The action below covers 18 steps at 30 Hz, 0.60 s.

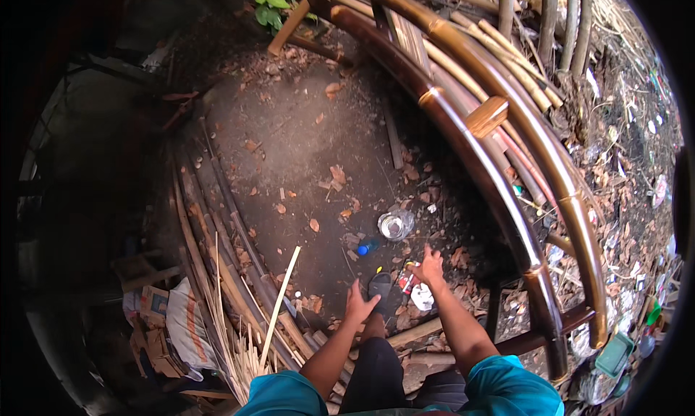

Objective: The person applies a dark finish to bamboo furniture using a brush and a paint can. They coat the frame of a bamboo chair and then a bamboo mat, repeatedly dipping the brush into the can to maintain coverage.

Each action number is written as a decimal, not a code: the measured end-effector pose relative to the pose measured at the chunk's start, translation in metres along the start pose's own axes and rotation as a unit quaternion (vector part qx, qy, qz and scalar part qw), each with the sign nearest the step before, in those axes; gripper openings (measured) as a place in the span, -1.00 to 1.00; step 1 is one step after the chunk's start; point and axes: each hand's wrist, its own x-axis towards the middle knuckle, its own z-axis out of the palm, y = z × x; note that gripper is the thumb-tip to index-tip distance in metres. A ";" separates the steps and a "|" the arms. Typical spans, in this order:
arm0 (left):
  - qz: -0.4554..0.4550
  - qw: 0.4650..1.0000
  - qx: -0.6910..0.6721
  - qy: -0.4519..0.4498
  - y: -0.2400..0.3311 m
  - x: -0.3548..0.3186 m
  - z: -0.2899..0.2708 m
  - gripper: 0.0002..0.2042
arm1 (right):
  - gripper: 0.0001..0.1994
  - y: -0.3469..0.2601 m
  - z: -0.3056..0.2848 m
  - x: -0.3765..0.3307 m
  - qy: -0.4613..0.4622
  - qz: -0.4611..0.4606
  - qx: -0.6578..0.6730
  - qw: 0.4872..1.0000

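My left hand (357, 304) hangs above the ground beside my dark sandal (378, 287), its thumb and fingers apart and nothing between them. Farther right, my right hand (429, 268) reaches forward with fingers spread; a small red and white packet (407, 278) shows right by its thumb, and I cannot tell whether they touch. A white scrap (422, 297) lies just below that hand. Ahead of both hands are a small bottle with a blue cap (364, 249) and a clear plastic container (395, 225) on the dirt.
A glossy brown bamboo frame (483, 155) curves along my right, with a wooden block (487, 117) between its poles. Bamboo poles (232, 271) and thin split strips (281, 300) lie at left, near a white sack (190, 325) and cardboard boxes (154, 305). Litter covers the far right.
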 end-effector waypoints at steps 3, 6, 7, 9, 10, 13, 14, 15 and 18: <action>0.057 0.996 -0.004 -0.064 -0.022 0.132 0.027 0.12 | 0.19 0.013 0.076 0.084 -0.027 0.063 -0.093 0.993; 0.088 0.990 0.085 -0.065 -0.029 0.219 0.031 0.19 | 0.27 0.006 0.138 0.152 -0.052 0.092 -0.173 0.979; 0.085 0.988 0.100 -0.078 -0.036 0.241 0.031 0.21 | 0.26 0.000 0.158 0.169 -0.037 0.072 -0.186 0.979; 0.071 0.981 0.124 -0.130 -0.035 0.278 0.036 0.25 | 0.38 0.001 0.188 0.210 0.008 0.031 -0.220 0.975; 0.083 0.977 0.119 -0.155 -0.039 0.292 0.043 0.24 | 0.39 0.003 0.201 0.227 0.041 0.017 -0.244 0.969; 0.092 0.970 0.100 -0.201 -0.076 0.307 0.063 0.19 | -0.03 -0.021 0.221 0.241 0.014 0.029 -0.243 0.970; 0.073 0.974 0.088 -0.196 -0.088 0.306 0.068 0.15 | -0.07 -0.033 0.222 0.242 -0.002 0.032 -0.223 0.974; 0.077 0.972 0.076 -0.208 -0.082 0.304 0.079 0.12 | 0.00 -0.017 0.221 0.253 0.024 0.024 -0.234 0.972; 0.148 0.969 0.051 -0.189 -0.092 0.294 0.106 -0.14 | -0.02 0.001 0.220 0.251 0.055 -0.009 -0.234 0.971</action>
